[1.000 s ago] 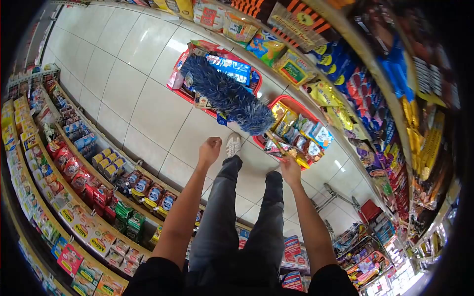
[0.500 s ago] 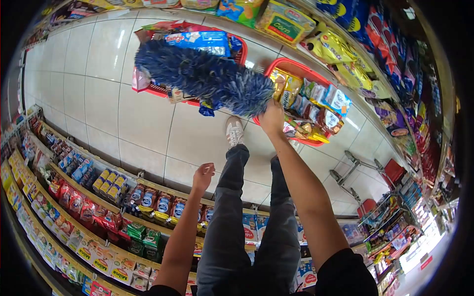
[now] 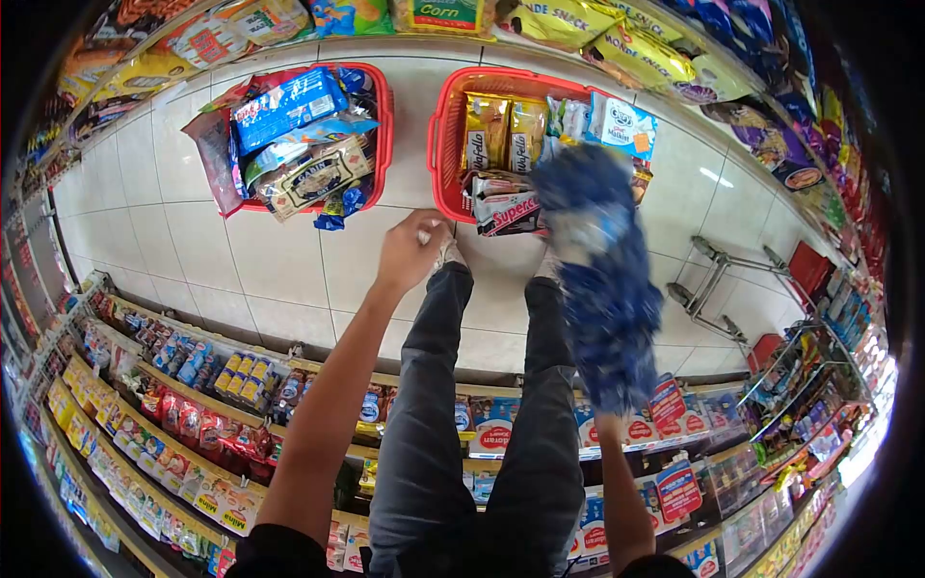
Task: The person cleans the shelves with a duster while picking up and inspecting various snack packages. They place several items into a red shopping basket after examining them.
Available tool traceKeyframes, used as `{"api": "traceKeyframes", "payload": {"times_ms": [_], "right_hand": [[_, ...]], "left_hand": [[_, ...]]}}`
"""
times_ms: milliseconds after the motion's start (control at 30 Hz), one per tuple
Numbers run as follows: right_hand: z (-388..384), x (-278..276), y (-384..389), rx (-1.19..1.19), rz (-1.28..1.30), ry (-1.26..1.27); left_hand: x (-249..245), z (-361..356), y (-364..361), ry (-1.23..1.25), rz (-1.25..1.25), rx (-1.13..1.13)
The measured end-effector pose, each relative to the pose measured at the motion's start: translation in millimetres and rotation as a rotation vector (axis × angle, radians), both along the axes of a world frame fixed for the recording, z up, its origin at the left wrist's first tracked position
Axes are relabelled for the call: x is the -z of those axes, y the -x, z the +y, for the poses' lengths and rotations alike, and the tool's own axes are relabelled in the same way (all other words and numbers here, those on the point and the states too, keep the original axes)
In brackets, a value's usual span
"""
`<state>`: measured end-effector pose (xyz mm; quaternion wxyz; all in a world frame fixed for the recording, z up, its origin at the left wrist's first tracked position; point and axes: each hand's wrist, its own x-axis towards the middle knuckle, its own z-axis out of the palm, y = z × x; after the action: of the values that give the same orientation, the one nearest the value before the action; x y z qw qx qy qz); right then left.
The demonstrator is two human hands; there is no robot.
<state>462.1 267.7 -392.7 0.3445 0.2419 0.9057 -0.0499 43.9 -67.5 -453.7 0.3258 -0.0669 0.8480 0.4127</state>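
A fluffy blue duster [image 3: 612, 299], blurred by motion, hangs in front of my right leg, its far end over the right basket. My right hand [image 3: 608, 420] grips its near end and is mostly hidden behind the fibres. My left hand [image 3: 412, 252] is raised between the two baskets with its fingers curled in; a small whitish patch shows among them, and I cannot tell what it is. Nearest to it is the right red basket [image 3: 441, 144], holding wafer packs [image 3: 487, 130] and a Superco-labelled pack [image 3: 508, 213]. The left red basket [image 3: 383, 125] holds a blue snack pack [image 3: 289, 108] and a Gabin pack [image 3: 320, 176].
Low shelves of boxes and packets [image 3: 207, 424] run close by my legs. Across the tiled aisle [image 3: 145, 241] is a shelf with yellow snack bags [image 3: 636, 53]. A metal step stool [image 3: 718, 289] with red parts stands on the floor at right.
The duster has swung from over the left basket to the right and back toward my body with my right hand. My left hand has moved forward. The view has shifted, showing both baskets fully.
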Motion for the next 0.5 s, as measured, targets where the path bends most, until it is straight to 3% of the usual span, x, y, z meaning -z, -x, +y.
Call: {"api": "traceKeyframes", "payload": {"times_ms": [67,100,167,267,367,400,500], "right_hand": [[0,-42,-59,0.013,0.072,-0.084],[-1,-64,-69,0.136,0.061,-0.044],[-15,-86,-102,0.482,0.271,-0.068],[-32,-106,-113,0.831,-0.163,-0.292],[-28,-104,-131,0.928,-0.212,-0.125],[-27,-93,-156,0.910,-0.302,-0.168],[-23,-64,-226,0.930,-0.489,-0.082]], "left_hand": [[15,38,16,0.003,0.148,0.219],[25,55,22,0.020,0.262,0.350],[51,86,26,0.084,0.309,0.569],[69,126,29,0.285,0.222,0.790],[86,152,21,0.498,0.146,0.915],[80,157,15,0.596,0.248,0.953],[80,149,3,0.540,0.332,0.936]]}}
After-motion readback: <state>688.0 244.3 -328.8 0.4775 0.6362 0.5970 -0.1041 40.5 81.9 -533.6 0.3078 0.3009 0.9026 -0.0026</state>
